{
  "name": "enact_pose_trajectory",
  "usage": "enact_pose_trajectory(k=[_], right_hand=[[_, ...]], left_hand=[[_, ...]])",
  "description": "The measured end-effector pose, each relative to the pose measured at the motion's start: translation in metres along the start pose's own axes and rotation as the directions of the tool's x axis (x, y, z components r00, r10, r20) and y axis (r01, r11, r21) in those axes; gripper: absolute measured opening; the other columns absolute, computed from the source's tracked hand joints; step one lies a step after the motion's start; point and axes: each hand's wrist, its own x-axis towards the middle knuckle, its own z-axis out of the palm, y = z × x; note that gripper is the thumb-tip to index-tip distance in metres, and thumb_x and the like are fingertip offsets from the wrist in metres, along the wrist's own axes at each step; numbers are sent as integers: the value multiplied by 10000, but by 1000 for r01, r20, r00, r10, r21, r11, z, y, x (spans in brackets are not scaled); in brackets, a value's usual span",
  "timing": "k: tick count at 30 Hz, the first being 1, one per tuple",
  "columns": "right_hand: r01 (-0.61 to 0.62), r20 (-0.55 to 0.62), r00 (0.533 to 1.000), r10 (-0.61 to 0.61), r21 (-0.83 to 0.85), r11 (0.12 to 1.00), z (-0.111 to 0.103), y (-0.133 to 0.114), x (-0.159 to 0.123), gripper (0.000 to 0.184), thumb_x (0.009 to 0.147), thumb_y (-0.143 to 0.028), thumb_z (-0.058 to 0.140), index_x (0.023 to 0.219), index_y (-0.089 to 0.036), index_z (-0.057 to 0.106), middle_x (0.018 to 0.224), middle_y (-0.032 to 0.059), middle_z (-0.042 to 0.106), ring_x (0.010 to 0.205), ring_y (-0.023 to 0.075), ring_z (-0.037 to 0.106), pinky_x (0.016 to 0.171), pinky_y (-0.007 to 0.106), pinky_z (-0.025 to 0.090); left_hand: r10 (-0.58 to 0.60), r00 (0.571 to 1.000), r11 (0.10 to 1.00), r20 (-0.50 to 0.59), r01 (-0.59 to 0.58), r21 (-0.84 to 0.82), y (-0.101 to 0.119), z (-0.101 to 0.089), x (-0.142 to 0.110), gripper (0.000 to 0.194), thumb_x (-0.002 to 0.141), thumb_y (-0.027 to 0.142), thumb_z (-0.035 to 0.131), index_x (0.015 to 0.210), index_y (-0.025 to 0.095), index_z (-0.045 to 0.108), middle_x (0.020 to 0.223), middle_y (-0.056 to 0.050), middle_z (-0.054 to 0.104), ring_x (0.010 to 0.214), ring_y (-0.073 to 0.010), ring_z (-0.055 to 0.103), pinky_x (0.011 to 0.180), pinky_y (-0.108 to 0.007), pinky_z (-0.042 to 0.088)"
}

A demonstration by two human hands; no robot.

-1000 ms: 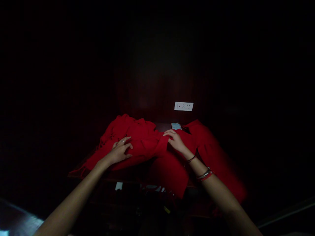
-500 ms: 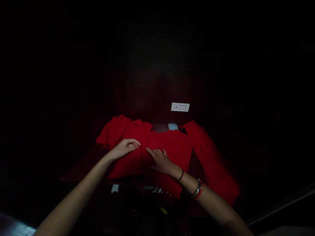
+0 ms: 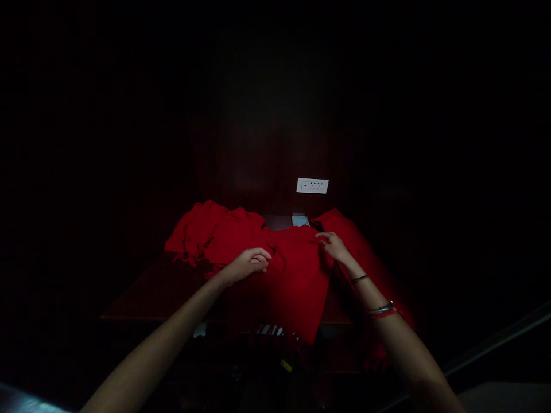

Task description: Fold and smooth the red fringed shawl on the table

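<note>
A red fringed scarf (image 3: 297,287) lies spread over the dark table, its fringed end hanging over the front edge. My left hand (image 3: 252,263) is closed on the scarf near its middle, with the fingers curled into the fabric. At the scarf's upper right edge is my right hand (image 3: 334,248), its fingers apart and touching the cloth; a dark band and bracelets circle that wrist. More red fabric (image 3: 206,226) lies bunched at the back left, with fringe along its front. Another red length (image 3: 361,246) runs down the right side, partly behind my right forearm.
A phone (image 3: 300,220) with a lit screen lies at the back of the table (image 3: 142,292). Above it a white socket panel (image 3: 312,186) is set in the dark wall. Under the front edge a small yellow item (image 3: 286,365) shows. Most surroundings are too dark to make out.
My left hand has moved right across the scarf and its fingers have curled. My right hand went toward the middle, then back out to the right edge. The scarf's middle lies flatter.
</note>
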Motion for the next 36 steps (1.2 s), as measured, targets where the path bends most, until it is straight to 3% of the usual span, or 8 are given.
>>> enact_pose_trajectory(k=[4,7,13,20,26,30,32,36], right_hand=[[58,191,980,-56,-4,998,18,-4,-45,527,762,-391,438,1215,-128,374,1181,128,430,1090,206,383,901,338,302],[239,411,890,-198,-50,970,43,-22,-83,694,679,-471,532,1272,-213,280,1243,112,363,1122,238,341,870,354,321],[346,381,890,-250,-208,915,57,-42,-79,189,797,-246,429,865,-175,591,883,76,568,839,177,514,743,296,374],[385,118,919,-375,-77,920,-60,-6,-15,177,785,-211,416,862,-154,564,875,61,585,820,153,526,742,266,398],[-73,-86,996,26,-608,791,-153,51,2,249,729,-80,389,853,-117,602,896,157,569,832,234,533,713,355,404],[-222,-110,972,208,-729,648,-124,42,2,256,740,-126,405,897,-144,605,978,180,526,879,278,509,690,419,401],[-37,60,992,106,-683,730,-89,27,3,285,779,-201,385,1002,-158,558,1059,164,490,936,260,485,726,394,403],[274,433,901,-42,-489,828,-14,1,7,558,741,-447,450,1240,-230,328,1287,114,310,1154,262,296,874,422,311]], left_hand=[[70,987,782,-147,37,622,-15,-10,15,224,753,210,383,865,141,566,873,-76,569,861,-174,514,799,-306,384],[12,979,596,-206,158,787,-49,-31,22,367,769,286,398,1095,136,477,1163,-121,447,1070,-211,405,899,-322,315],[-250,965,533,-82,208,820,-106,-35,14,639,766,519,310,1297,177,210,1365,-98,173,1240,-257,128,958,-400,216],[-313,942,492,-122,271,828,-106,-32,16,673,758,571,249,1313,208,132,1378,-88,99,1246,-268,76,953,-447,183],[-364,914,454,-178,341,823,-97,-23,21,691,739,597,265,1310,264,66,1380,-100,53,1237,-308,58,938,-473,183],[-403,891,411,-209,380,829,-76,-16,29,722,714,601,325,1308,267,88,1377,-119,53,1229,-341,63,905,-504,218],[-363,905,394,-223,366,843,-63,-13,35,685,732,558,347,1307,252,135,1376,-124,74,1229,-337,93,903,-495,232],[-244,945,405,-220,305,862,-54,-8,47,603,770,498,325,1294,218,221,1372,-118,129,1227,-312,135,921,-481,222]])
